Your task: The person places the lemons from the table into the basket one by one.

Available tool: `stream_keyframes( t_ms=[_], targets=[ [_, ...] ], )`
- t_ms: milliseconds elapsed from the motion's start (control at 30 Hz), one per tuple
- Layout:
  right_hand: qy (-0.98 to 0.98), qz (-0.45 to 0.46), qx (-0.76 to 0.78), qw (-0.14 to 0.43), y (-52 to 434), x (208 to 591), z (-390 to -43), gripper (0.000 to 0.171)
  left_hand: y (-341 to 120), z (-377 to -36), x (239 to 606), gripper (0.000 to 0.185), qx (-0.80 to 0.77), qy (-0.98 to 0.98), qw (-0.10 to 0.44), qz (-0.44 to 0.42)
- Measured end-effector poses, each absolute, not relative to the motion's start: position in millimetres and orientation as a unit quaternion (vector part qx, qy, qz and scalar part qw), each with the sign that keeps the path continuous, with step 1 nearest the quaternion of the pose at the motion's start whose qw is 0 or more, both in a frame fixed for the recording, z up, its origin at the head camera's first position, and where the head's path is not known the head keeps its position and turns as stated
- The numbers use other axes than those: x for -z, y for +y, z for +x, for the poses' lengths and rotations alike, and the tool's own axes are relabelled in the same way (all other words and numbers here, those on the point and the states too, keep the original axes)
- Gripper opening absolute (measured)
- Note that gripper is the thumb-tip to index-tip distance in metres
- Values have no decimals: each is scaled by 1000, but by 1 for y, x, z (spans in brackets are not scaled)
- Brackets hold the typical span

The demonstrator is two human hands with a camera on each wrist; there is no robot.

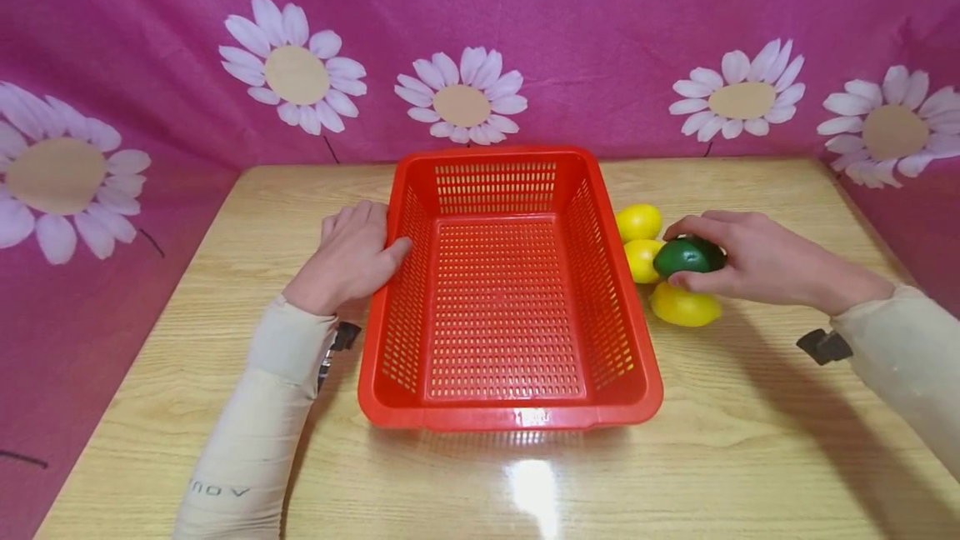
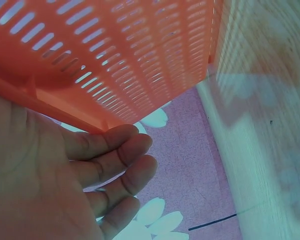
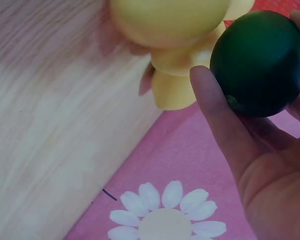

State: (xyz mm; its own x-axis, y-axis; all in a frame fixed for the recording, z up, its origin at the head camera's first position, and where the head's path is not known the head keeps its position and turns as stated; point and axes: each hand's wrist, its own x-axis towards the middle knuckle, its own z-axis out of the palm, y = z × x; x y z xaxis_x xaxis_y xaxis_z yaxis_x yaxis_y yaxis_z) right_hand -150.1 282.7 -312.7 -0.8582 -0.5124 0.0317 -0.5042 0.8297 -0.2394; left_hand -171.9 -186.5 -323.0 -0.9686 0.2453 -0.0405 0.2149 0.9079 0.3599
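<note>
A red plastic basket (image 1: 510, 417) with slotted walls stands in the middle of the table, and nothing lies in it. My left hand (image 1: 351, 255) grips its left rim, thumb over the edge and fingers outside below the rim; the left wrist view shows those fingers (image 2: 124, 162) loosely bent. To the right of the basket, my right hand (image 1: 757, 261) holds a dark green, glossy lime (image 1: 686, 257) between thumb and fingers. In the right wrist view the lime (image 3: 260, 62) is held above the yellow lemons. Three lemons (image 1: 686, 305) lie together between basket and right hand.
The light wooden table (image 1: 750, 457) reaches back to a magenta cloth (image 1: 585, 48) printed with white daisies. More of this cloth hangs at both sides. Dark camera mounts (image 1: 823, 346) sit at both wrists.
</note>
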Motion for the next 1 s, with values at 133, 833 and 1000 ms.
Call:
stream_keyframes(
  t_ms=[133, 833, 1000],
  targets=[
    [952, -281, 118, -6, 283, 310, -151, 47, -186, -172, 324, 43, -179, 976, 40, 117],
    [944, -301, 115, -77, 273, 279, -153, 49, -189, -174, 324, 36, -171, 976, 28, 132],
    [937, -317, 116, -92, 268, 273, -154, 51, -189, -175, 325, 37, -173, 976, 27, 132]
  ],
)
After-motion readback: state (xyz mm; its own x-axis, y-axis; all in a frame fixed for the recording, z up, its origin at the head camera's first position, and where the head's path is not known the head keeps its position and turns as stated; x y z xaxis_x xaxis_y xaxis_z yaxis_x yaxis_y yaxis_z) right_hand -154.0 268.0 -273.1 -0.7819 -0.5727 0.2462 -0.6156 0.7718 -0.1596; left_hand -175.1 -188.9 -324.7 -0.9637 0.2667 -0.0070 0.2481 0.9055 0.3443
